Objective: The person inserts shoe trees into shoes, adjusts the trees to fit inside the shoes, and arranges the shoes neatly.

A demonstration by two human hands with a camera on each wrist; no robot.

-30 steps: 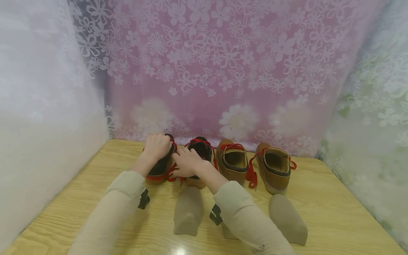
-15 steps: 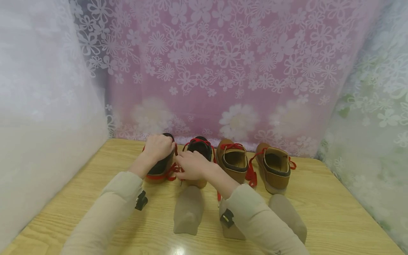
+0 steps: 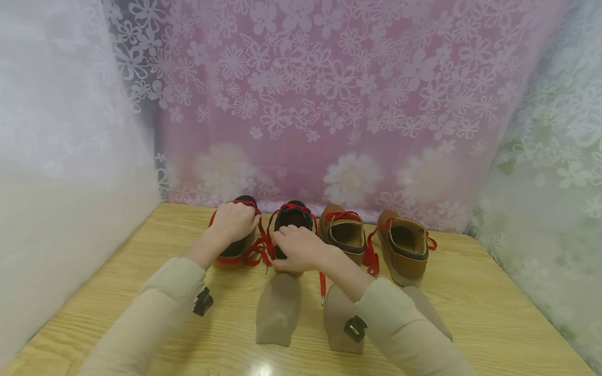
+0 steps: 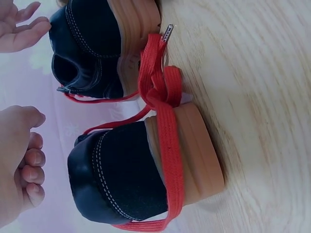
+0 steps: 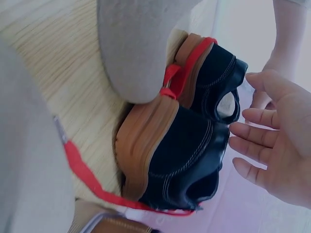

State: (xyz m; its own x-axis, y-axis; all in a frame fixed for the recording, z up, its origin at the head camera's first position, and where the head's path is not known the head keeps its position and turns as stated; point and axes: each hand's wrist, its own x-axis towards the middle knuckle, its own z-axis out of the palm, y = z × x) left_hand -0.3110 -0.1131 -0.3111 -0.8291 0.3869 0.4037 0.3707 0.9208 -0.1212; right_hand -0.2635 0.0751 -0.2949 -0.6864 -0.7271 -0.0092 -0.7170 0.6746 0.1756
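Note:
Two black shoes with tan soles and red laces stand side by side at the left in the head view. Over the leftmost shoe [image 4: 129, 167] hovers my left hand [image 3: 233, 222], its fingers loosely curled around nothing visible. My right hand [image 3: 298, 248] reaches to the heel of the second black shoe [image 5: 187, 141] with its fingers nearly straight. Whether the fingertips touch the collar I cannot tell. Red laces [image 3: 257, 250] lie bunched between the two shoes. Another red lace [image 5: 85, 170] trails beside the second shoe, ending in a metal tip.
Two brown shoes with red laces, one in the middle [image 3: 345, 235] and one at the right [image 3: 406, 250], continue the row. Beige shoe inserts, at left [image 3: 278, 313], middle [image 3: 338, 318] and right [image 3: 425, 308], lie in front on the wooden table [image 3: 489, 313]. A pink flowered cloth [image 3: 305, 104] hangs behind.
My right hand has moved right, away from the laces between the black shoes to the second shoe's heel. More of those laces shows. My left hand has shifted slightly.

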